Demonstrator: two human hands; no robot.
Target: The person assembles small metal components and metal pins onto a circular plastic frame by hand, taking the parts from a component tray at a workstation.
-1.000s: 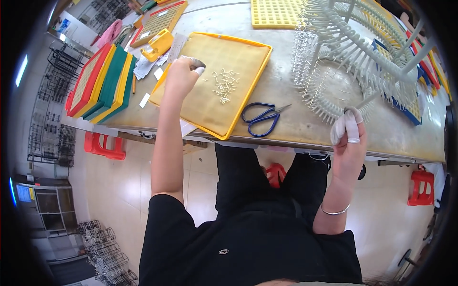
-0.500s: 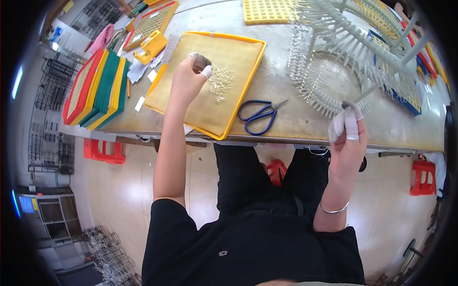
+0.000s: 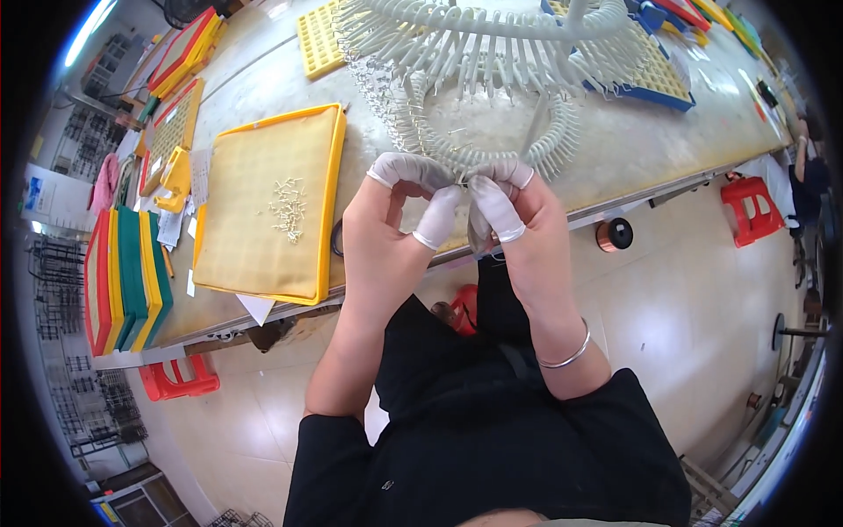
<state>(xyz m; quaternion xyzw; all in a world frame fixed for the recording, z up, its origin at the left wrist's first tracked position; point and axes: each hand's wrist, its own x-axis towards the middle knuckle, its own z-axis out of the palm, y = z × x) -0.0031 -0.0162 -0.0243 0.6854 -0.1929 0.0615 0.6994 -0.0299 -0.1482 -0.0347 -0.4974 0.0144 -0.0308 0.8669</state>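
Observation:
My left hand (image 3: 392,224) and my right hand (image 3: 527,215) meet at the table's front edge, with white cots on several fingers. Both are closed in a pinch, fingertips almost touching. Whatever lies between them is too small or hidden to name. Just beyond the fingertips stands a pale rack of ringed prongs (image 3: 562,132), small metal pieces hanging along its left side. To the left, a yellow-rimmed tray (image 3: 337,176) lined with tan sheet bears a scatter of small pale metal pieces (image 3: 288,211). Only a sliver of a dark blue scissors handle (image 3: 337,237) shows behind my left wrist.
Red, yellow and green trays (image 3: 132,277) stand stacked at the table's left corner. A yellow holder (image 3: 176,180) and papers lie behind them. A blue tray with a yellow grid (image 3: 654,75) sits back right. Below are a copper-wire spool (image 3: 614,234) and red stools (image 3: 753,211).
My left hand has left the tray and moved right to meet my right hand before the rack. The whole view has swung right, and the scissors are now mostly covered.

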